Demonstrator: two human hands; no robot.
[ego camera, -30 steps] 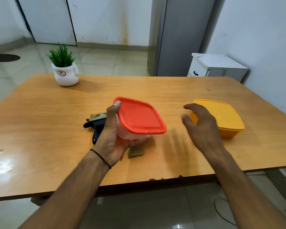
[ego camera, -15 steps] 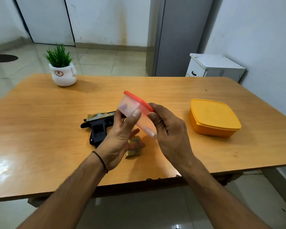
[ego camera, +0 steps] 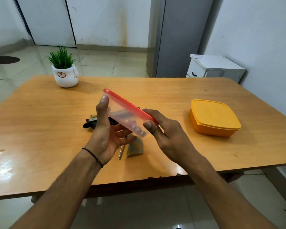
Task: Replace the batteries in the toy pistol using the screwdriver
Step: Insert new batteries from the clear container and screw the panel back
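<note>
Toy pistol [ego camera: 89, 125]: lay mid-table [ego camera: 40, 129], mostly hidden behind our left hand [ego camera: 104, 134]. We judged the task barely begun, batteries unchanged.

Head view:
- Clear container [ego camera: 122, 116], red lid [ego camera: 130, 104] on, tilted above the table. Our left hand cradled its far end, and our right hand [ego camera: 165, 134] pinched the near corner. Inside were small silvery round pieces and darker items we could not identify.
- Yellow box [ego camera: 213, 118], right, lidded, contents unseen.
- Thin metal shaft [ego camera: 120, 152], likely the screwdriver, lay untouched, near.

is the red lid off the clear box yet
No, the red lid sits closed on the clear box, held tilted between the left hand and right hand.
</note>
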